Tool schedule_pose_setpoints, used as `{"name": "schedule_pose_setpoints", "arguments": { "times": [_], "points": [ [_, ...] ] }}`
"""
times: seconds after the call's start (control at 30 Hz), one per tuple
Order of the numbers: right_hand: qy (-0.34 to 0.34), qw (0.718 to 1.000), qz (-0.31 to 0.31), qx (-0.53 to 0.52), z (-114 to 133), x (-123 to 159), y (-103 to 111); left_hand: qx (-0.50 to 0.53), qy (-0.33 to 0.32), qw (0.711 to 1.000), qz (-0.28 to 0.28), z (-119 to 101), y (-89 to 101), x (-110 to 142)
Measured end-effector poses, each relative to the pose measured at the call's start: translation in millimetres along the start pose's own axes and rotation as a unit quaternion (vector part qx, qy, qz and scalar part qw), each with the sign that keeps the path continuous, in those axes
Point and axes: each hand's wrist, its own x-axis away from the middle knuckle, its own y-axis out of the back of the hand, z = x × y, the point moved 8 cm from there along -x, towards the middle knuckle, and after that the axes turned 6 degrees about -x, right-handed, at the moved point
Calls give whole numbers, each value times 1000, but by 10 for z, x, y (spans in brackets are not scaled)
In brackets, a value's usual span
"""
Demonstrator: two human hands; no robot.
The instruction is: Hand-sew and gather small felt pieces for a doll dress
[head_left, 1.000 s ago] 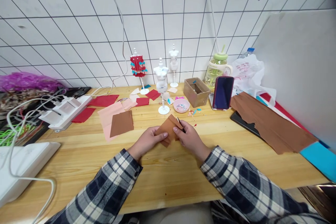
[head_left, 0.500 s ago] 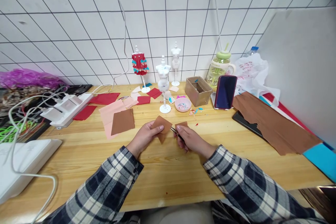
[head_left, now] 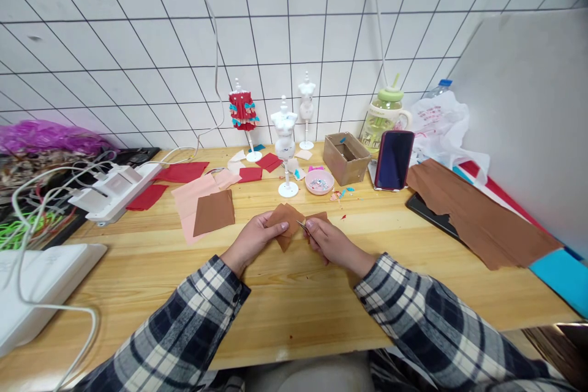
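My left hand point(head_left: 252, 237) pinches a small brown crepe paper or fabric piece point(head_left: 285, 218), folded or layered into points, between thumb and fingers. My right hand point(head_left: 329, 239) is closed around a small pointed metal tool point(head_left: 302, 226); its tip meets the right edge of the brown piece, and the fingers hide the rest. Another brown scrap point(head_left: 320, 217) shows behind the right thumb; whether it is gripped is unclear. A bare white mini dress form point(head_left: 285, 131) stands just beyond my hands. Left of them, a brown sheet point(head_left: 214, 213) lies on a pale pink sheet point(head_left: 186, 211).
Behind stand a red-ruffled dress form point(head_left: 243, 110), another white form point(head_left: 307, 104), a pink dish point(head_left: 320, 182) of sequins and a cardboard box point(head_left: 346, 159). A phone point(head_left: 394, 159) and a large brown piece point(head_left: 482, 214) are right; a power strip point(head_left: 119, 190) is left.
The tool in my right hand has turned slightly, and its tip now looks narrower against the brown piece. The brown layers in my left hand have spread a little.
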Motion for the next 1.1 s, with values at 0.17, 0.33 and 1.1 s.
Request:
{"name": "schedule_pose_setpoints", "arguments": {
  "times": [0.17,0.33,1.1],
  "points": [
    [1,1000,0,1,-2,-5,-5,-5,-4,1000,-10,-3,13,-2],
    [-4,1000,2,14,-21,-19,-5,6,-6,1000,-5,-9,-7,5],
    [-4,1000,14,-6,-44,-16,-33,-31,5,999,-19,23,23,-4]
  ]
}}
